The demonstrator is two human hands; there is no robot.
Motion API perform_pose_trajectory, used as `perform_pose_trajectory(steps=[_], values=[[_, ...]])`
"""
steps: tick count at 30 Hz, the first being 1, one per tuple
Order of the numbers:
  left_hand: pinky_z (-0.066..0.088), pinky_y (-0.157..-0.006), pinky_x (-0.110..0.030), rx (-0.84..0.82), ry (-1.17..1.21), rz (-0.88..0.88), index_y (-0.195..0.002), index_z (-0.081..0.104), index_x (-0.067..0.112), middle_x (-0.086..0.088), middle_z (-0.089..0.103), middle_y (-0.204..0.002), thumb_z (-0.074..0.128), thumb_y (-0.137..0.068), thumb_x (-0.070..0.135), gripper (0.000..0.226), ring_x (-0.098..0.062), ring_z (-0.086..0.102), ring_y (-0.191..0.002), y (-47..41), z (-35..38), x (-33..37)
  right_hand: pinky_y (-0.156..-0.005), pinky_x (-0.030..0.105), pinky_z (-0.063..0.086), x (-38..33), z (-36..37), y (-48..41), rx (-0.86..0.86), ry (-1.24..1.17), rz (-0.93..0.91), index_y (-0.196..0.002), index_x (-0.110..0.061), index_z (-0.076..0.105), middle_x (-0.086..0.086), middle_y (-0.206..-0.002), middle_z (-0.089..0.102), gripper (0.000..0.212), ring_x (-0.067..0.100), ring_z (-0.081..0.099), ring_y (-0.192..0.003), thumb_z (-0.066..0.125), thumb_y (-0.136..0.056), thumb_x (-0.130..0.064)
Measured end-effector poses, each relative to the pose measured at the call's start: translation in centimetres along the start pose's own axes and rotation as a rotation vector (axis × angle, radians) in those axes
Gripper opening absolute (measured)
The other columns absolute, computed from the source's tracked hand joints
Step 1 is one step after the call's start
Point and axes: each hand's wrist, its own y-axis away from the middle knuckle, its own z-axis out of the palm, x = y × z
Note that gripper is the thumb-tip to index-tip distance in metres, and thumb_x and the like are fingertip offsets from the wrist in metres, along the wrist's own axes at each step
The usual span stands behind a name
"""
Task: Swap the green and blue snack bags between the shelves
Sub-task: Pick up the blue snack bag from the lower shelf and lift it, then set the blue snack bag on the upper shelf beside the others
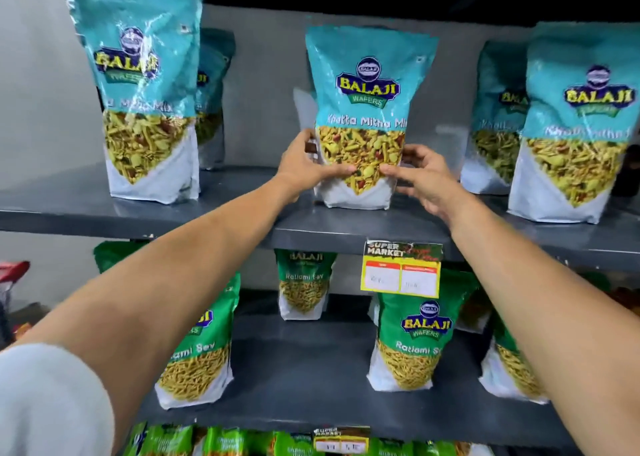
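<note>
A blue snack bag (363, 109) stands upright in the middle of the upper grey shelf (346, 227). My left hand (304, 165) grips its lower left side, and my right hand (422, 175) grips its lower right side, thumbs on the front. Other blue bags stand at the left (145, 85) and at the right (575, 123) of the same shelf, with more behind them. On the lower shelf (304, 379) stand green snack bags: one at the left (201, 345), one at the back (304, 282) and one at the right (412, 334).
A yellow price tag (401, 268) hangs from the upper shelf's front edge. More green packets (225, 441) fill the shelf below, at the bottom edge. A grey back panel closes the shelves. Red items sit at the far left.
</note>
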Motion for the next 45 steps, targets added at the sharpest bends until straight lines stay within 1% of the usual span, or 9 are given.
perform_pose_trajectory(steps=[9, 15, 18, 22, 26, 30, 37, 42, 45], values=[[0.054, -0.091, -0.032, 0.019, 0.001, -0.037, -0.107, 0.052, 0.021, 0.011, 0.063, -0.097, 0.092, -0.051, 0.037, 0.07, -0.011, 0.061, -0.093, 0.0, 0.3, -0.4, -0.08, 0.041, 0.059, 0.9, -0.3, -0.8, 0.006, 0.04, 0.007, -0.107, -0.015, 0.056, 0.004, -0.113, 0.064, 0.048, 0.021, 0.066, -0.104, 0.082, -0.067, -0.012], [0.042, -0.104, -0.042, 0.136, -0.523, 0.171, -0.129, 0.043, 0.008, -0.011, 0.047, -0.131, 0.067, -0.063, 0.073, 0.096, -0.026, 0.046, -0.122, 3.8, -0.9, 1.5, -0.066, 0.037, 0.052, -0.6, 0.3, 2.9, 0.486, 0.512, -0.497, -0.1, -0.012, 0.051, 0.007, -0.099, 0.06, 0.061, 0.022, 0.057, -0.072, 0.075, -0.067, -0.057], [0.038, -0.101, -0.03, 0.27, -0.558, 0.356, -0.121, 0.047, 0.005, -0.012, 0.047, -0.129, 0.064, -0.072, 0.066, 0.08, -0.025, 0.045, -0.12, 7.2, -1.3, 2.5, -0.068, 0.045, 0.048, -1.1, 1.2, 6.5, 0.568, 0.684, -0.8, -0.095, -0.005, 0.055, 0.012, -0.093, 0.06, 0.043, 0.027, 0.055, -0.075, 0.065, -0.083, -0.044], [0.03, -0.108, -0.024, 0.366, -0.459, 0.415, -0.114, 0.052, 0.0, -0.019, 0.049, -0.126, 0.068, -0.079, 0.047, 0.06, -0.029, 0.044, -0.124, 13.6, -0.5, 1.4, -0.087, 0.046, 0.04, 1.8, 2.1, 13.1, 0.476, 0.861, -0.901, -0.098, -0.007, 0.058, 0.014, -0.112, 0.063, 0.032, 0.026, 0.053, -0.1, 0.064, -0.084, -0.034], [0.029, -0.114, -0.049, 0.459, -0.415, 0.359, -0.105, 0.058, 0.002, -0.019, 0.051, -0.128, 0.071, -0.079, 0.027, 0.038, -0.034, 0.038, -0.134, 21.4, -0.4, -3.0, -0.096, 0.046, 0.037, 6.7, 3.4, 18.8, 0.423, 0.826, -0.771, -0.104, -0.008, 0.056, 0.016, -0.121, 0.06, 0.036, 0.027, 0.051, -0.111, 0.067, -0.081, -0.033], [0.028, -0.115, -0.034, 0.479, -0.399, 0.119, -0.101, 0.059, 0.006, -0.018, 0.051, -0.129, 0.068, -0.078, 0.027, 0.032, -0.036, 0.041, -0.132, 28.8, -2.1, -8.6, -0.098, 0.04, 0.043, 12.0, 5.8, 23.7, 0.246, 0.68, -0.586, -0.108, -0.008, 0.054, 0.017, -0.121, 0.058, 0.035, 0.026, 0.05, -0.117, 0.065, -0.083, -0.031], [0.036, -0.098, -0.03, 0.547, -0.384, -0.337, -0.114, 0.052, 0.005, -0.018, 0.054, -0.116, 0.087, -0.063, 0.035, 0.069, -0.034, 0.051, -0.114, 33.1, -10.2, -17.6, -0.083, 0.038, 0.053, 20.3, 12.2, 26.5, -0.025, 0.436, -0.113, -0.12, -0.021, 0.047, -0.002, -0.122, 0.05, 0.062, 0.017, 0.054, -0.101, 0.081, -0.069, -0.032], [0.035, -0.108, -0.036, 0.424, -0.313, -0.545, -0.132, 0.04, 0.01, -0.013, 0.046, -0.134, 0.091, -0.054, 0.034, 0.096, -0.024, 0.044, -0.125, 31.4, -15.7, -22.8, -0.099, 0.036, 0.047, 24.6, 19.2, 22.8, -0.199, 0.256, 0.228, -0.134, -0.022, 0.04, 0.002, -0.14, 0.046, 0.082, 0.017, 0.05, -0.121, 0.085, -0.066, -0.029], [0.052, -0.095, -0.042, 0.266, -0.238, -0.594, -0.124, 0.045, 0.027, -0.002, 0.059, -0.121, 0.091, -0.049, 0.036, 0.089, -0.025, 0.056, -0.117, 30.9, -16.7, -25.3, -0.108, 0.042, 0.04, 27.2, 23.4, 19.9, -0.381, 0.242, 0.33, -0.138, -0.025, 0.035, 0.003, -0.147, 0.04, 0.094, 0.02, 0.042, -0.131, 0.087, -0.061, -0.031]])
